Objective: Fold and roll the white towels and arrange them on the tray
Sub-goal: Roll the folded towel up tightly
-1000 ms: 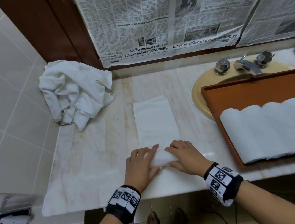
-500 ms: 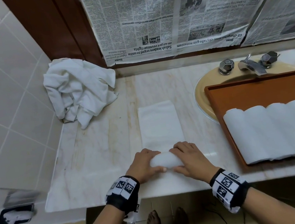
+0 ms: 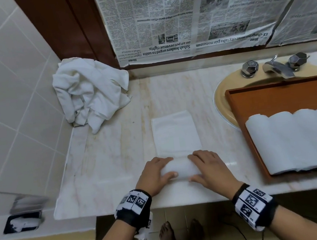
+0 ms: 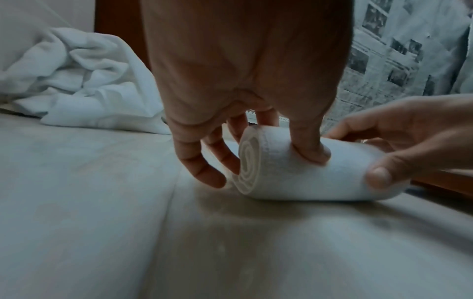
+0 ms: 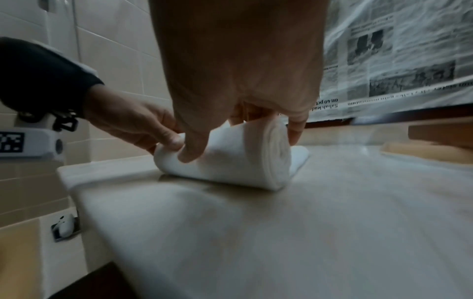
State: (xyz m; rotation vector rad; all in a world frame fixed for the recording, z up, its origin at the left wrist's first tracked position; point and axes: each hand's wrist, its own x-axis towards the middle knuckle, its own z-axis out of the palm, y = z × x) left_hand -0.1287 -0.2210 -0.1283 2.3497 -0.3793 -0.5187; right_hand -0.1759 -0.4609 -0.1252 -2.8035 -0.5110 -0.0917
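Observation:
A folded white towel [image 3: 175,133] lies as a long strip on the marble counter, its near end wound into a roll [image 3: 180,169]. My left hand [image 3: 156,173] grips the roll's left end [image 4: 249,161], thumb in front and fingers curled over the top. My right hand [image 3: 207,166] grips the right end [image 5: 276,153] the same way. Several rolled white towels [image 3: 299,138] lie side by side in the brown tray [image 3: 282,92] at the right. A heap of unfolded white towels [image 3: 90,94] sits at the back left corner.
The tray rests over a yellow sink [image 3: 222,96] with chrome taps [image 3: 274,65]. Newspaper [image 3: 190,14] covers the wall behind. A tiled wall [image 3: 10,88] bounds the counter on the left. The counter's front edge [image 3: 164,204] runs just below my wrists.
The towel's near end went from flat under my fingers to a thick roll. Both hands have moved away from me along the strip, and the flat part is shorter.

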